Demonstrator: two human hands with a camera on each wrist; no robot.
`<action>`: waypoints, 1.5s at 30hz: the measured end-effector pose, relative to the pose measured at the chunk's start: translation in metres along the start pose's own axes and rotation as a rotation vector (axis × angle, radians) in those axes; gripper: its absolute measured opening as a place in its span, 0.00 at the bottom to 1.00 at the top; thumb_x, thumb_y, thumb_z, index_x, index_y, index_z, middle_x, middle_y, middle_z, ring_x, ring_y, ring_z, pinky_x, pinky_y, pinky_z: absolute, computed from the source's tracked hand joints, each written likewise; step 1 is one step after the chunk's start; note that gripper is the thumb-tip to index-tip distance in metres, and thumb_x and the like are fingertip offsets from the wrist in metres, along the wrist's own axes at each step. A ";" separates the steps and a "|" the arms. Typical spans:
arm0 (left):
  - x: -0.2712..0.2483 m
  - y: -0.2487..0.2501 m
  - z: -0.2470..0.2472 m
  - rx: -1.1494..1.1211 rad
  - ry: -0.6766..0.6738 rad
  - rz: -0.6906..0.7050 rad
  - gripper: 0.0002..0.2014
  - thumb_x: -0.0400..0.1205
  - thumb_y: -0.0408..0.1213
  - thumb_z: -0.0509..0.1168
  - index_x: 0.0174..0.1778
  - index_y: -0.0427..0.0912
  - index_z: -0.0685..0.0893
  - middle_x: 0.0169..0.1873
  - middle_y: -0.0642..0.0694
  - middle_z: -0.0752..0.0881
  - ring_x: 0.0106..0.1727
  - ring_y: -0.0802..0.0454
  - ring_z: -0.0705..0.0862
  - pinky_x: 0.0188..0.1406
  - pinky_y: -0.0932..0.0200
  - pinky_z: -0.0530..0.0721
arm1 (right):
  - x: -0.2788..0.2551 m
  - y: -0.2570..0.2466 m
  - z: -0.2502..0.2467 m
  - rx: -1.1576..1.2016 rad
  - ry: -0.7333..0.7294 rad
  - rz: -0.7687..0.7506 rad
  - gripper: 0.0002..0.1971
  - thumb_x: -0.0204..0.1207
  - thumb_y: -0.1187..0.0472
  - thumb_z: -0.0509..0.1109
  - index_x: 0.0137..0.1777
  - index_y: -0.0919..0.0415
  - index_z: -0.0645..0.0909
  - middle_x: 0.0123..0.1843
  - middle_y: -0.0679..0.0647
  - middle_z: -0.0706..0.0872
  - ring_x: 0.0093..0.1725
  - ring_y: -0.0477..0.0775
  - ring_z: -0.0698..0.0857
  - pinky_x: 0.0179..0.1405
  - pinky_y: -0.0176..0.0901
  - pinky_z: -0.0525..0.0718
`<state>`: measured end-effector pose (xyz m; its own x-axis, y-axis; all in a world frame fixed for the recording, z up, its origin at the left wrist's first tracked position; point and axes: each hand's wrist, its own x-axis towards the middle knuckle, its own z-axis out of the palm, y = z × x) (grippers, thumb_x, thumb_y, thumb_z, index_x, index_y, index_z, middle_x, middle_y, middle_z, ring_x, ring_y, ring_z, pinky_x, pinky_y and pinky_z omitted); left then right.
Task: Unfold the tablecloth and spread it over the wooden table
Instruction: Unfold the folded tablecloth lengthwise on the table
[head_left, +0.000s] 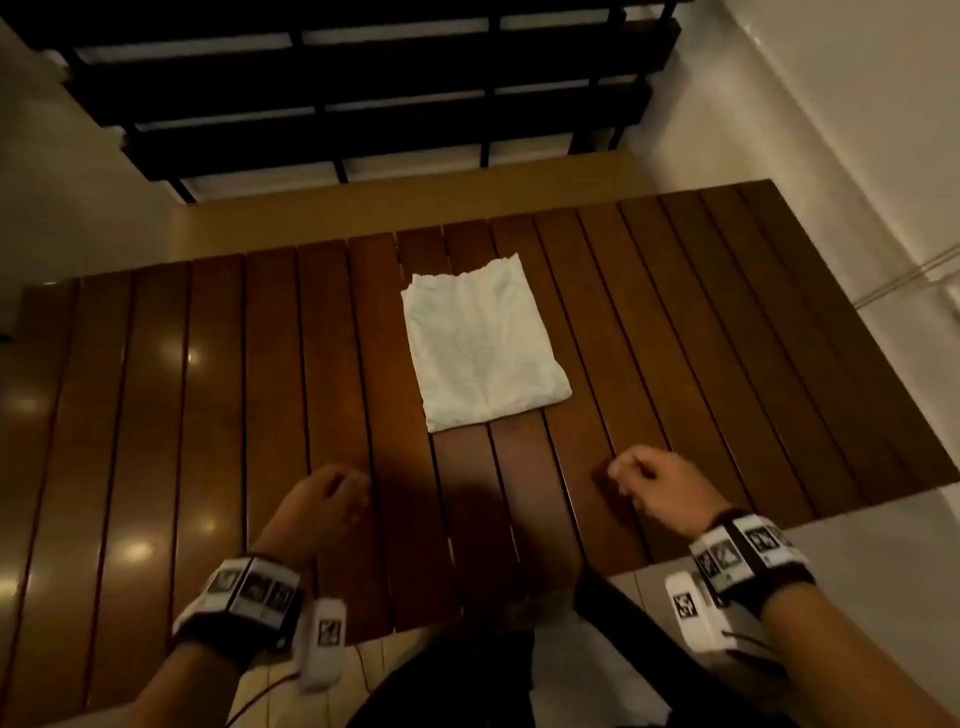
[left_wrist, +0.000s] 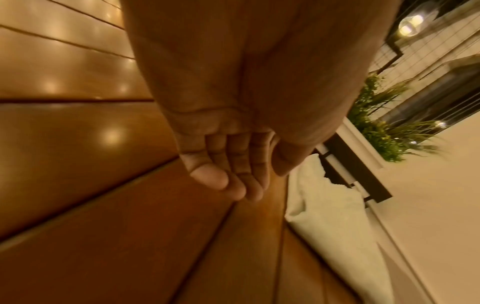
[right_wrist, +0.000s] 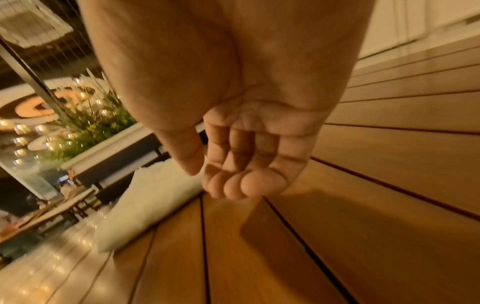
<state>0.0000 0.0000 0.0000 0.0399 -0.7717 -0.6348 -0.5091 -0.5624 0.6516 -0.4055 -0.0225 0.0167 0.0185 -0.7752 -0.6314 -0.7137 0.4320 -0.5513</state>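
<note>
A white tablecloth (head_left: 483, 353), folded into a rectangle, lies flat on the slatted dark wooden table (head_left: 208, 395), a little right of the middle. Both hands hover above the table's near part, short of the cloth. My left hand (head_left: 332, 493) is below and left of it, fingers loosely curled and holding nothing. My right hand (head_left: 644, 480) is below and right of it, fingers also loosely curled and empty. The left wrist view shows the left hand (left_wrist: 233, 170) with the cloth (left_wrist: 332, 222) beyond it. In the right wrist view the right hand (right_wrist: 241, 170) hangs near the cloth (right_wrist: 150, 201).
A dark slatted bench (head_left: 363, 88) stands beyond the table's far edge. A pale wall (head_left: 831, 130) runs along the right side. The table's near edge sits close to my body. A planter with green plants (right_wrist: 85, 127) stands past the far side.
</note>
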 end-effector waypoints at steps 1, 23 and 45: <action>0.020 0.016 -0.002 -0.006 0.007 0.040 0.09 0.86 0.43 0.60 0.52 0.44 0.83 0.43 0.45 0.88 0.42 0.49 0.87 0.37 0.60 0.82 | 0.019 -0.011 -0.004 0.013 0.082 -0.032 0.07 0.87 0.54 0.68 0.50 0.51 0.87 0.45 0.50 0.90 0.44 0.53 0.89 0.48 0.50 0.86; 0.227 0.165 0.014 -0.006 0.409 -0.056 0.16 0.80 0.47 0.69 0.60 0.44 0.79 0.50 0.50 0.85 0.48 0.48 0.85 0.44 0.51 0.86 | 0.275 -0.155 -0.040 0.003 0.061 -0.286 0.11 0.80 0.51 0.76 0.53 0.58 0.83 0.50 0.52 0.90 0.49 0.55 0.89 0.47 0.47 0.86; 0.024 0.000 0.097 0.700 -0.029 0.519 0.13 0.82 0.44 0.58 0.59 0.61 0.80 0.63 0.61 0.77 0.67 0.56 0.72 0.64 0.55 0.72 | 0.013 0.034 0.032 -0.236 0.019 -0.089 0.21 0.87 0.62 0.66 0.43 0.29 0.80 0.55 0.41 0.85 0.54 0.43 0.84 0.57 0.33 0.81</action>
<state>-0.0825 0.0100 -0.0558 -0.3607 -0.8664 -0.3453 -0.8686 0.1772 0.4628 -0.4068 -0.0029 -0.0279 0.0775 -0.8148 -0.5745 -0.8538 0.2432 -0.4602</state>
